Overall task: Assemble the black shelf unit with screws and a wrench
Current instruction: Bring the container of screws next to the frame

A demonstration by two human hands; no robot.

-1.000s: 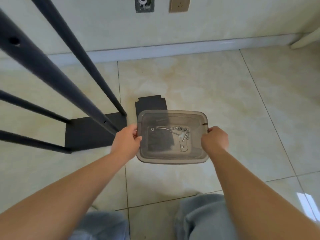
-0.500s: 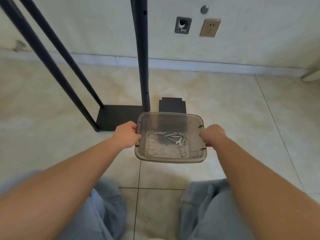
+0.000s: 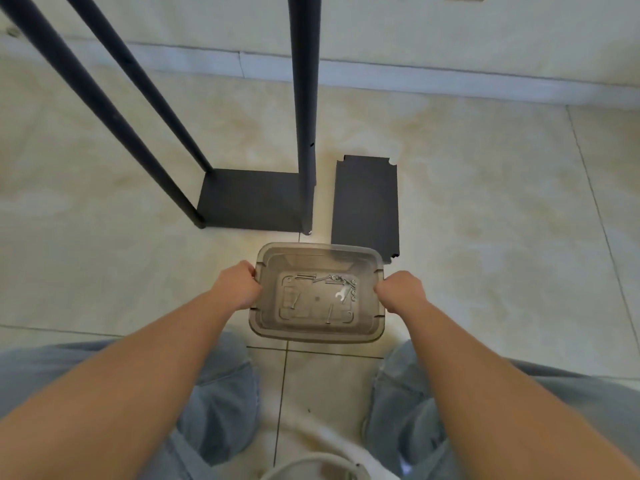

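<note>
A clear grey plastic bin (image 3: pixel 317 336) sits low over the tiled floor between my knees. My left hand (image 3: pixel 239 284) grips its left rim and my right hand (image 3: pixel 401 292) grips its right rim. Inside lie several silver screws (image 3: pixel 337 280) and a small flat wrench (image 3: pixel 343 293). Beyond the bin stands the black shelf frame: a bottom shelf panel (image 3: pixel 251 199) with upright black posts (image 3: pixel 304 98) rising from its corners. A loose black shelf panel (image 3: pixel 365 206) lies flat on the floor right of the frame.
A white baseboard (image 3: pixel 415 77) runs along the wall behind. My legs in light blue jeans (image 3: pixel 214 410) flank the floor under the bin. A white rounded object (image 3: pixel 311 469) shows at the bottom edge.
The view has dropped lower and closer to the floor. The bin, still held by both hands, has come down nearer the tiles in front of the loose panel.
</note>
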